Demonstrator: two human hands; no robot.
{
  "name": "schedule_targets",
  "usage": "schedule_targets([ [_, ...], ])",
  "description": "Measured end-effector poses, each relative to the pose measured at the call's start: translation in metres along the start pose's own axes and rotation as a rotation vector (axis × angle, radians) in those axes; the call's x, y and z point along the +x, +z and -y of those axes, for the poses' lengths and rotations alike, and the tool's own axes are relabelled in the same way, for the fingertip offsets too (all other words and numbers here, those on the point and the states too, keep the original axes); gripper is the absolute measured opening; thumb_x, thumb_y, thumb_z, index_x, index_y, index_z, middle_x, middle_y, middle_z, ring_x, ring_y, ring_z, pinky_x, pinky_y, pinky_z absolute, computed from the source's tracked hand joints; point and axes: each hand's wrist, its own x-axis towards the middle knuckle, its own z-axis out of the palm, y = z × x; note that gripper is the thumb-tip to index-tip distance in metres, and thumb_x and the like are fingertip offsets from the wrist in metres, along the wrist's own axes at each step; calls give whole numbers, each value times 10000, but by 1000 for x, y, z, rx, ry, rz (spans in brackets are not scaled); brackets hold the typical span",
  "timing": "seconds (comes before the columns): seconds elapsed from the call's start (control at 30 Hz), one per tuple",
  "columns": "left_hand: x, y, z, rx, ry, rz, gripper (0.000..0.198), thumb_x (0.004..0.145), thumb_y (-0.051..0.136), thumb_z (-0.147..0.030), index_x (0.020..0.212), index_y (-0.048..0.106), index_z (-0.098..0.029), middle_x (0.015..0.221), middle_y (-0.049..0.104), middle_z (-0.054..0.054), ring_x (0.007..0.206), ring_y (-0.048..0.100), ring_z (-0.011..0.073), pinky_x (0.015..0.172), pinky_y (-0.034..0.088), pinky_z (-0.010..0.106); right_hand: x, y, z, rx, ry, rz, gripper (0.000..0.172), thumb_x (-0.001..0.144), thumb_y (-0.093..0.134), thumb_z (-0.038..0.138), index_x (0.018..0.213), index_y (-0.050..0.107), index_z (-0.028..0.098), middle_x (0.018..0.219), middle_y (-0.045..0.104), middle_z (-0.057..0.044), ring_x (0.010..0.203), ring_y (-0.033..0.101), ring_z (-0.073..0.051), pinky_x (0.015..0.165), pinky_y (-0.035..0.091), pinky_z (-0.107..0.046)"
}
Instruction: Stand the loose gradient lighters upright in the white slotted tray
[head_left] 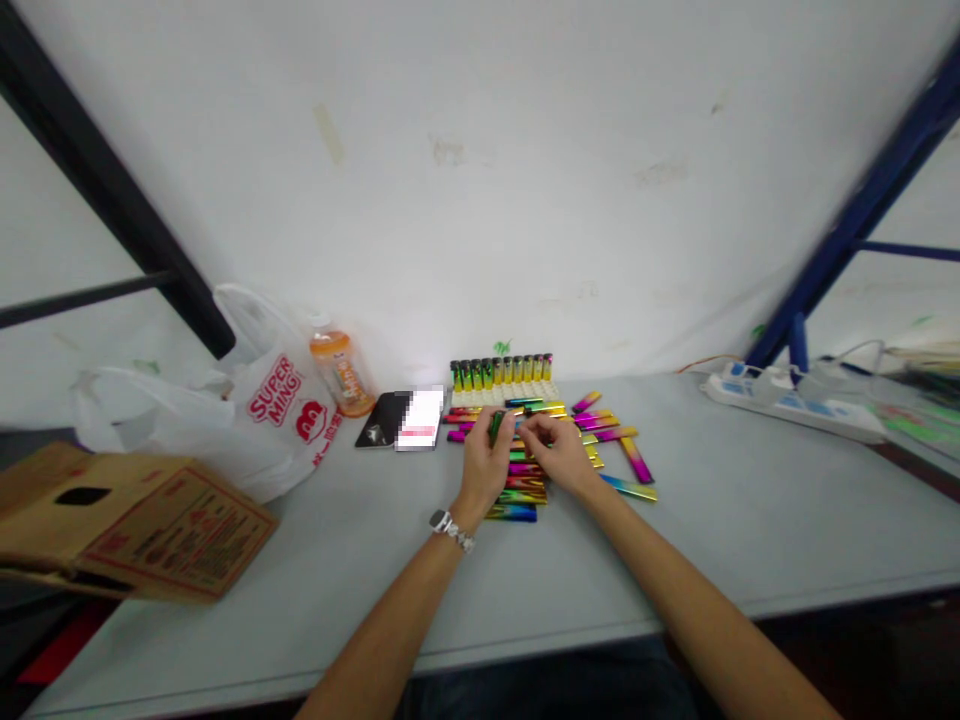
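My left hand (486, 455), with a watch (441, 521) at its wrist, is closed around a small dark green shiny tube (496, 424). Close beside it, the fingertips of my right hand (559, 448) are pinched together near the tube's end; whatever they hold is too small to make out. Beneath and around both hands lie several shiny metallic tubes (639, 462) in pink, gold, green and blue. Just behind them stands a pale rack (504, 394) with a row of upright green and yellow tubes (517, 370) with dark tops.
Left of the tubes lie two phones (381, 420), one with a bright screen. An orange drink bottle (345, 375), a white plastic bag (262, 420) and a cardboard box (180, 530) stand farther left. A power strip (795, 405) with cables lies on the right of the grey table (720, 520).
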Motion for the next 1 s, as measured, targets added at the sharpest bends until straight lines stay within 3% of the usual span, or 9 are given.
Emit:
schedule_targets([
  [0.27, -2, 5, 3, 156, -69, -7, 405, 877, 527, -434, 573, 498, -168, 556, 483, -22, 556, 421, 109, 550, 301, 248, -1, 2, 2, -18, 16, 25, 265, 901, 538, 363, 731, 609, 172, 559, 552, 20, 499, 471, -113, 493, 348, -237],
  [0.63, -1, 6, 5, 194, -92, -3, 349, 850, 499, -357, 552, 467, -179, 538, 473, -19, 542, 417, 115, 554, 293, 251, -2, 2, 1, -18, 24, 5, 196, 858, 537, 291, 714, 597, 173, 542, 531, 29, 499, 460, -110, 504, 342, -236],
  [1.0, -4, 3, 1, 153, -64, -21, 453, 871, 539, -503, 568, 460, -176, 545, 432, -26, 559, 391, 108, 543, 288, 246, -3, 2, 3, -23, 17, -6, 270, 884, 552, 357, 683, 585, 180, 527, 509, 35, 481, 440, -106, 490, 326, -238],
])
